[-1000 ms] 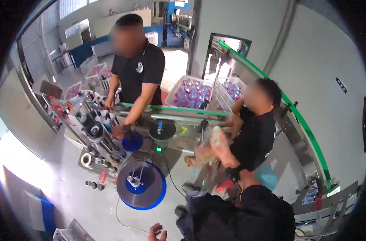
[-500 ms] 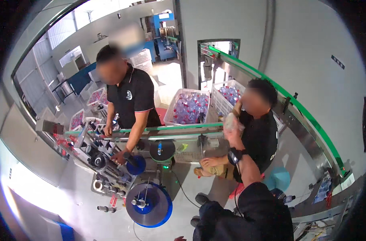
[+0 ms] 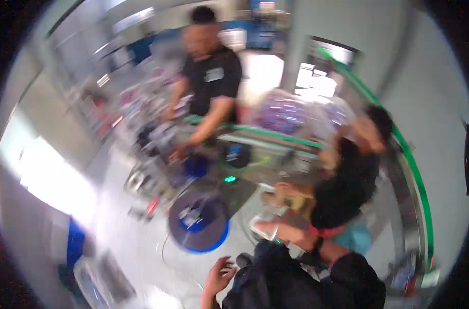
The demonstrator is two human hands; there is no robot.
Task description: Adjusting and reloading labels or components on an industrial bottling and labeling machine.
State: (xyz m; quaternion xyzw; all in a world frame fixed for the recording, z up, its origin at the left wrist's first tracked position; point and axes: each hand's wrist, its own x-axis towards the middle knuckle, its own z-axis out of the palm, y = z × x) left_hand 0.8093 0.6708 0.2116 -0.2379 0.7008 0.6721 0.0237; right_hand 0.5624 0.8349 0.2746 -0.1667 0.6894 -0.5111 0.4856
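Note:
The picture is blurred by motion. My right hand (image 3: 280, 231) holds a pale, translucent crumpled thing (image 3: 259, 221), which I cannot name exactly, low in front of the seated co-worker. My left hand (image 3: 221, 273) hangs at the lower middle, fingers apart and slightly curled, empty, left of my dark-clothed legs (image 3: 280, 278). Beyond my hands is a large blue-rimmed reel (image 3: 184, 234). The seated co-worker (image 3: 347, 190) in a dark shirt leans at the right, a smeared tan object (image 3: 306, 206) at their lap.
Another co-worker (image 3: 208, 82) stands behind a blurred machine (image 3: 159, 139) on the left. A green-railed conveyor (image 3: 278, 136) crosses in front of crates of purple-looking bottles (image 3: 285, 116) and curves down the right side. A blue object (image 3: 75, 237) and a pale crate (image 3: 103, 273) sit lower left.
The view has swung, blurring everything. My right hand has come down from its raised place by the seated co-worker's upper body, still holding the pale thing. My left hand has risen further into view.

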